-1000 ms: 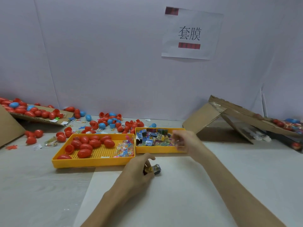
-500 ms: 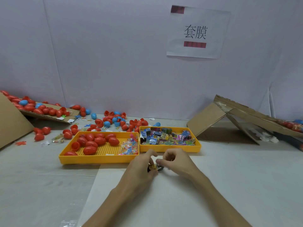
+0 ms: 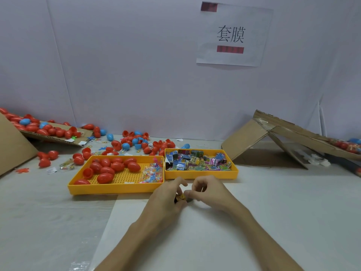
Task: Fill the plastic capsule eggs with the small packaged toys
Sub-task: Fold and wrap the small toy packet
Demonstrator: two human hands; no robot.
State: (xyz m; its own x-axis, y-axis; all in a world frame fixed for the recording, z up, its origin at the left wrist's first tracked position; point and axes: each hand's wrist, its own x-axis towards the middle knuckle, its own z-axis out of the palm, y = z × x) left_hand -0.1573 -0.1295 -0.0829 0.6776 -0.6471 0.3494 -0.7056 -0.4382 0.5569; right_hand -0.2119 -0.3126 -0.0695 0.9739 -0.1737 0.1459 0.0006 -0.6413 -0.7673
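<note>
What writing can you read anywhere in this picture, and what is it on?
"套膜": white paper sheet on the wall.
Red bars on that sheet: blurred, unreadable.
Toy packets in the right yellow tray: print too small to read.
Loose white slips: unreadable.

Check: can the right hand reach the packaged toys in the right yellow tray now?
Probably yes. The right hand sits in front of the open tray of packaged toys, nothing between them. It and the left hand pinch a small packet, so it may need to let go first.
</note>
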